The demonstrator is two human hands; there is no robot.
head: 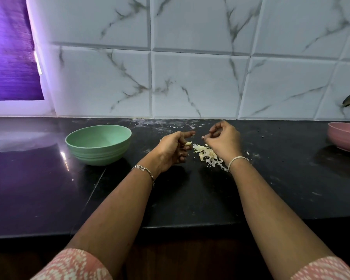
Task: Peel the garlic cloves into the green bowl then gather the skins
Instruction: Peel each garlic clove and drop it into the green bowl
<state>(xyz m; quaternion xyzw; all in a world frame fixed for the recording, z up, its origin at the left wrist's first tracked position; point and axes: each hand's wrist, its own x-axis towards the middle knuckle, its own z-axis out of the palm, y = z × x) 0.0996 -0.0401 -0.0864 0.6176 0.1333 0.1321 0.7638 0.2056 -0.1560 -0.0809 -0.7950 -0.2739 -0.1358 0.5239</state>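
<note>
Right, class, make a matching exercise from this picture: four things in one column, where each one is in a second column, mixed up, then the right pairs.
Things
1. green bowl
2. pink bowl
3. skins
4. clove

Places
a. at the right edge of the view
b. held in the left hand
c. heaped on the counter by the right hand
d. left of both hands

Pairs: 1-d, 2-a, 3-c, 4-b
</note>
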